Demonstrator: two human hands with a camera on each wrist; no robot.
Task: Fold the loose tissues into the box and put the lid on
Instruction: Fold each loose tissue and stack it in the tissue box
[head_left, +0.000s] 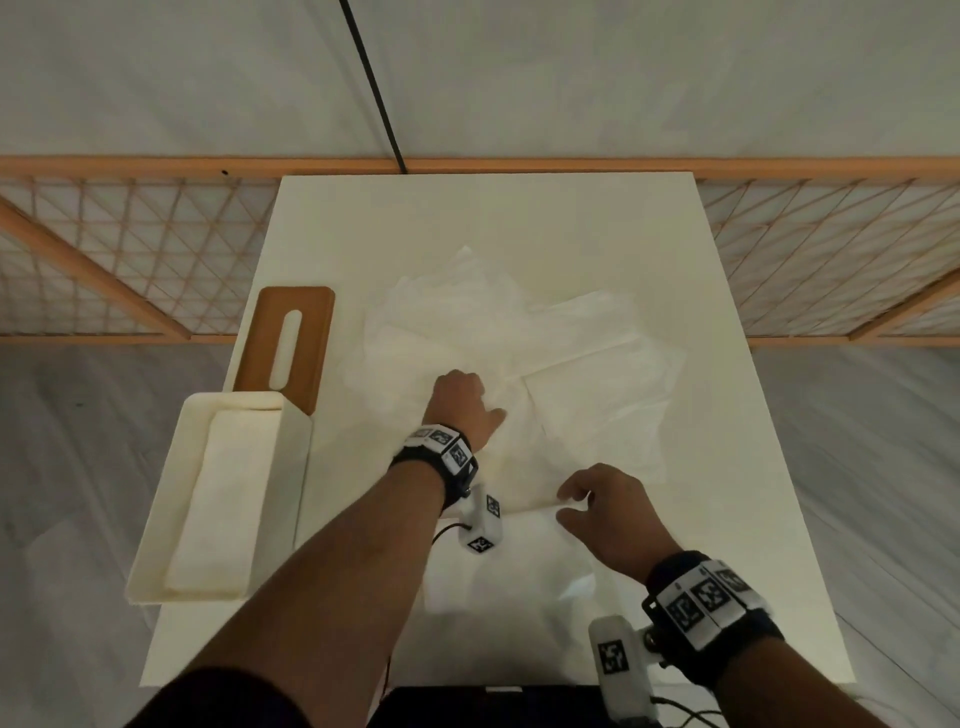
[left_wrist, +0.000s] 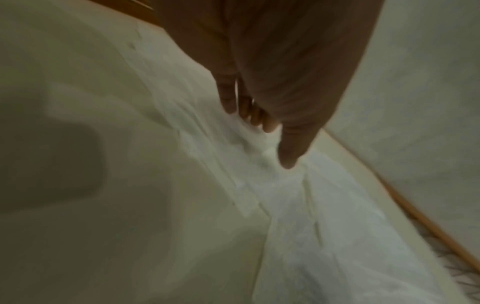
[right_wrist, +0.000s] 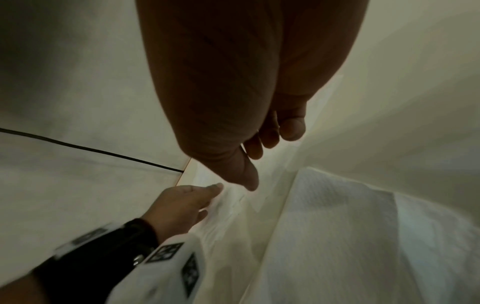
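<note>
Loose white tissues (head_left: 597, 395) lie spread and overlapping across the middle of the white table (head_left: 467, 218). My left hand (head_left: 462, 384) rests on them at the centre, and its straight fingers (left_wrist: 228, 100) and thumb press the sheet down. My right hand (head_left: 566, 503) is nearer to me, thumb and curled fingers pinching the near edge of one tissue (right_wrist: 337, 226). The cream tissue box (head_left: 280, 493) stands lidless at the table's left edge with tissues lying inside. Its brown wooden lid (head_left: 306, 332), with a long slot, lies flat just behind the box.
A wooden lattice rail (head_left: 130, 260) runs behind the table on both sides. A black cable (head_left: 374, 88) crosses the floor beyond it. Bare table shows at the back and along the near edge. Both wrists carry camera bands with cables.
</note>
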